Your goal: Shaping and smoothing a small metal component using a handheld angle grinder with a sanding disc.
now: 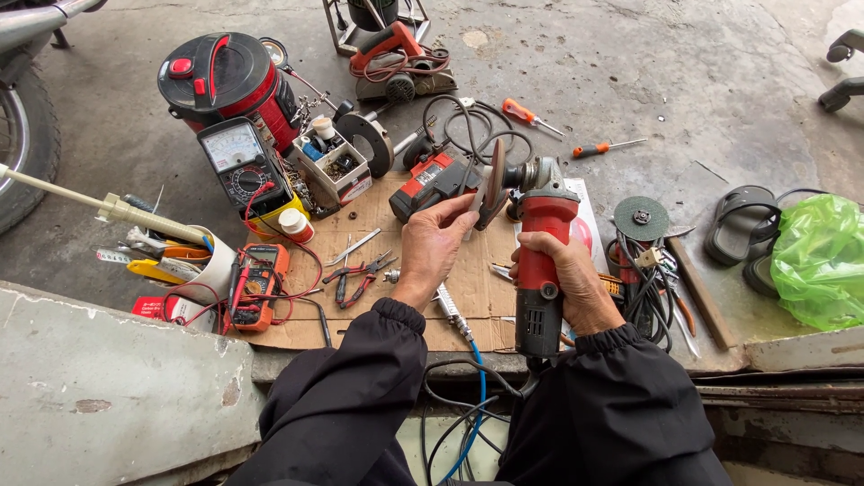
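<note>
Head view looks down on a concrete floor [630, 63] with a sheet of cardboard [468, 288] spread on it, and many tools lie around; at the top left stands a red and black cooker-like pot [220, 76] with its lid closed, so I cannot tell what is inside. At the right edge a green plastic bag [821, 261] is bunched up, contents hidden; beside it lie dark sandals [742, 225].

Over the cardboard the right hand [567, 279] is wrapped firmly around the red body of an angle grinder [540, 261], which is held upright; the left hand [436, 243] has its fingers pinched on the edge of the grinding disc [493, 184] at the grinder's head. The disc seems seated on the spindle already; whether it is tightened I cannot tell; a second disc [641, 218] lies on the floor to the right, near a tangle of cables.

A small open cardboard box [331, 166] holds little parts and a white bottle; a white cup [202, 270] at the left holds hand tools; two multimeters [241, 162] lie between them; pliers [355, 274] and two orange screwdrivers [531, 115] lie apart.
</note>
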